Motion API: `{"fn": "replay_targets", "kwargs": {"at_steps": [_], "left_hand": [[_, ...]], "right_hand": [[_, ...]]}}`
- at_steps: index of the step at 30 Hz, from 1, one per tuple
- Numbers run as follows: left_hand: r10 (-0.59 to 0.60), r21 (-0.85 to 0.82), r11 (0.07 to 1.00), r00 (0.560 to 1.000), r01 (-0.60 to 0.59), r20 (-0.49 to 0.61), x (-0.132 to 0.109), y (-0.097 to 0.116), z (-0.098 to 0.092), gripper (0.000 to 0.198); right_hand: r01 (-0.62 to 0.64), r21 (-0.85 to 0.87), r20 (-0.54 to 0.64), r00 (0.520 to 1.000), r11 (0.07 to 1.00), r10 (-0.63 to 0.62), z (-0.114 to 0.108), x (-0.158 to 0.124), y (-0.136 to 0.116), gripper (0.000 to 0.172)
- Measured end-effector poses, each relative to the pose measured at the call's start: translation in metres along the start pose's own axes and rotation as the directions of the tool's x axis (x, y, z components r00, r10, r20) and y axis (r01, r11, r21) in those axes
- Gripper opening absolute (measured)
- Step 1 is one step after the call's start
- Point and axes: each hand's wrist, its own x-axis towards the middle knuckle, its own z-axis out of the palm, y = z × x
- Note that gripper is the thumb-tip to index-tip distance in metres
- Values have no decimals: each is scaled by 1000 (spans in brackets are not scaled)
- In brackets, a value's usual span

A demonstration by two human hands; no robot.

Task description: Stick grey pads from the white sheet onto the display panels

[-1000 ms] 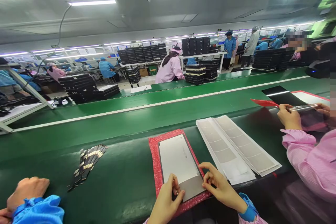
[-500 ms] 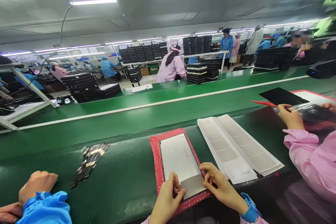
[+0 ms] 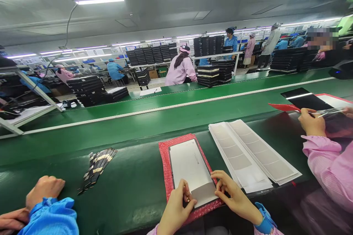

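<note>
My left hand [image 3: 176, 205] and my right hand [image 3: 234, 192] pinch the lower end of a grey sheet [image 3: 204, 194]. That sheet lies on a white-faced, dark-edged flat panel [image 3: 187, 161], which rests on a red bubble-wrap mat [image 3: 164, 165]. To the right, a white backing sheet with grey rectangular labels [image 3: 248, 152] lies near my right hand. A co-worker's pink-sleeved hand [image 3: 311, 123] holds a clear film over a black panel [image 3: 306, 100]. At lower left, a blue-cuffed hand of another person [image 3: 45, 191] rests on the belt.
A green conveyor belt [image 3: 138, 147] runs across the view, with a white stripe along it. A bundle of black and yellow strips [image 3: 96, 167] lies left of the mat. Stacks of black panels [image 3: 212, 75] stand beyond the belt, among seated and standing workers.
The whole scene has shifted slightly right and up in view. The blue-cuffed hand has moved right. My hands stay on the grey sheet, and the co-worker's hand has moved little.
</note>
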Motion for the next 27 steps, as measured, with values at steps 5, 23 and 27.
{"fn": "replay_targets", "kwargs": {"at_steps": [5, 23, 27], "left_hand": [[7, -19, 1000, 1000, -7, 2, -1, 4, -2, 19], [-77, -17, 997, 997, 77, -8, 2, 5, 0, 25], [-76, -7, 997, 997, 76, -13, 2, 6, 1, 25]], "right_hand": [[3, 3, 3, 1000, 1000, -3, -1, 0, 0, 31], [3, -10, 11, 1000, 1000, -3, -1, 0, 5, 34], [6, -14, 11, 1000, 1000, -6, -1, 0, 3, 33]]}}
